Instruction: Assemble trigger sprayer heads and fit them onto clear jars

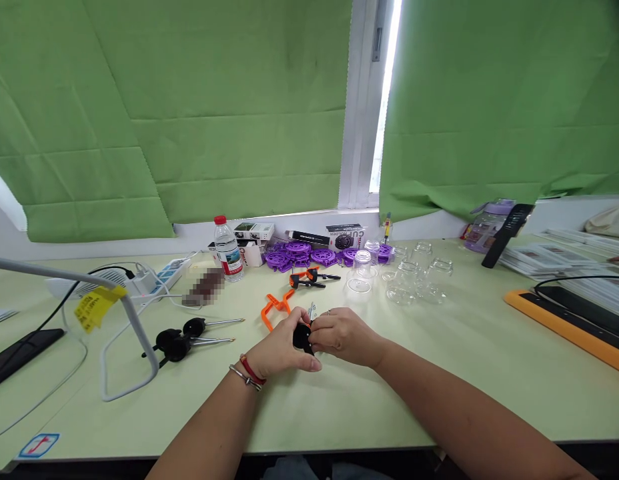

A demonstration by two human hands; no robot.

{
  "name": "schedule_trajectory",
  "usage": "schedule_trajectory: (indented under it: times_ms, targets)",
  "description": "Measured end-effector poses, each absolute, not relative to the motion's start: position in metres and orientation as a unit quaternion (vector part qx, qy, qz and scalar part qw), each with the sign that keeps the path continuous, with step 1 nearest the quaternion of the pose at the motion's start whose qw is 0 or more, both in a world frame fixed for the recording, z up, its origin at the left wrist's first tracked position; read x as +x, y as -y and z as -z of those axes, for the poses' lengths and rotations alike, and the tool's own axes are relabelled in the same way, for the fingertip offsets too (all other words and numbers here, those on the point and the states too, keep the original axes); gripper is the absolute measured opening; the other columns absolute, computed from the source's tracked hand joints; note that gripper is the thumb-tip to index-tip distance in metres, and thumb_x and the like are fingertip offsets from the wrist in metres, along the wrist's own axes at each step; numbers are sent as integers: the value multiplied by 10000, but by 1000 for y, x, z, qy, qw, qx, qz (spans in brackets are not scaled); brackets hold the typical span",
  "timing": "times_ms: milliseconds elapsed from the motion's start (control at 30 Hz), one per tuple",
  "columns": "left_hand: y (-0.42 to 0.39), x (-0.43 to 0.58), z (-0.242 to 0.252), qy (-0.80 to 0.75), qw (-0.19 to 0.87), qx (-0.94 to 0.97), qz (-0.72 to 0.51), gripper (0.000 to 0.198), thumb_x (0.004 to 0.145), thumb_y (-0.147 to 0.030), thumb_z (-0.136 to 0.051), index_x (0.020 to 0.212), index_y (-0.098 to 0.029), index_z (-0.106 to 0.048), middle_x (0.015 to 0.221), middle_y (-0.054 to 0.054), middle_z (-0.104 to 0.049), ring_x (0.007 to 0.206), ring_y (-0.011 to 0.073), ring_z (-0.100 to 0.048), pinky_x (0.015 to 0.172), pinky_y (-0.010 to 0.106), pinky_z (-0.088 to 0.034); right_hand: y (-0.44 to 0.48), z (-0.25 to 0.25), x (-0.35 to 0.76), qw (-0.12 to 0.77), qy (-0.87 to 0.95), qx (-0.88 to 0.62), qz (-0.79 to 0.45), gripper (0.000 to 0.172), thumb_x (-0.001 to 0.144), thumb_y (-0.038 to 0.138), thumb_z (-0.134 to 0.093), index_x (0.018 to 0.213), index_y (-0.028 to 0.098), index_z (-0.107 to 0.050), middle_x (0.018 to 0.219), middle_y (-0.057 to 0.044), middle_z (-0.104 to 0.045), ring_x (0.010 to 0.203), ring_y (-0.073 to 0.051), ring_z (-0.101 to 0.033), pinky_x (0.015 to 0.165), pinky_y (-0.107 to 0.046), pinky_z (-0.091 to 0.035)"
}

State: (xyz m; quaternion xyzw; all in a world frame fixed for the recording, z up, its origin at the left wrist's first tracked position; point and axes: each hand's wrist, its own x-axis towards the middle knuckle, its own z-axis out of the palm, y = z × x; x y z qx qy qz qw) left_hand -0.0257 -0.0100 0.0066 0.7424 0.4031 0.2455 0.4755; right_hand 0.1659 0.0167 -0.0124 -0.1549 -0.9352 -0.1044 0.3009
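Head view: my left hand (pixel 284 349) grasps a black part (pixel 301 337) over the table (pixel 379 413); my right hand (pixel 342 335) pinches at its edge. Work on it appears unfinished; similar rod-bearing pieces (pixel 176 347), seemingly assembled, lie leftward.

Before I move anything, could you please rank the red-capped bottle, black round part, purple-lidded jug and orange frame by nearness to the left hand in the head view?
Nearest first from the left hand:
1. Black round part, at its fingers.
2. Orange frame, just beyond it.
3. Red-capped bottle, farther back, leftward.
4. Purple-lidded jug, far right, by the wall.
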Motion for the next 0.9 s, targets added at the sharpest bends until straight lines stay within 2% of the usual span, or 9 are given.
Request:
schedule_trajectory:
  times_ms: [233, 400, 600, 767, 900]
  targets:
    - [10, -27, -7, -403, 475, 742, -247, 605, 539, -286, -773, 973, -224, -356, 821, -51, -444, 722, 122, -392, 609, 238, -333, -17, 14, 165, 317, 930, -153, 107, 341, 957, 337, -440, 724, 198, -646, 682, 4, -658, 581, -91, -547, 560, -253, -340]
    - [10, -26, -8, -377, 500, 733, -265, 596, 541, -290, -771, 961, -221, -353, 820, -52, -454, 722, 118, -395, 608, 232, -333, -13, 14, 164, 343, 920, -149, 116, 310, 971, 304, -406, 831, 194, -660, 750, -8, -679, 630, -100, -567, 571, -257, -353]
    - [11, -25, -9, -378, 508, 728, -261, 585, 543, -263, -767, 950, -220, -349, 800, -52, -493, 703, 118, -423, 611, 238, -342, -14, 16, 164, 332, 924, -154, 111, 356, 976, 341, -402, 785, 207, -671, 742, -8, -680, 620, -99, -576, 569, -260, -355]
    - [11, -26, -8, -373, 505, 733, -261, 581, 548, -263, -769, 956, -218, -359, 816, -50, -490, 717, 118, -420, 611, 235, -347, -13, 16, 164, 356, 917, -157, 91, 334, 982, 364, -381, 925, 202, -667, 813, -35, -702, 653, -110, -594, 575, -253, -372]
    - [10, -26, -8, -369, 504, 734, -265, 587, 542, -273, -776, 956, -220, -363, 824, -49, -488, 731, 121, -426, 614, 232, -346, -12, 16, 163, 361, 916, -154, 81, 314, 966, 330, -419, 808, 201, -657, 759, -17, -685, 606, -105, -563, 563, -248, -366]
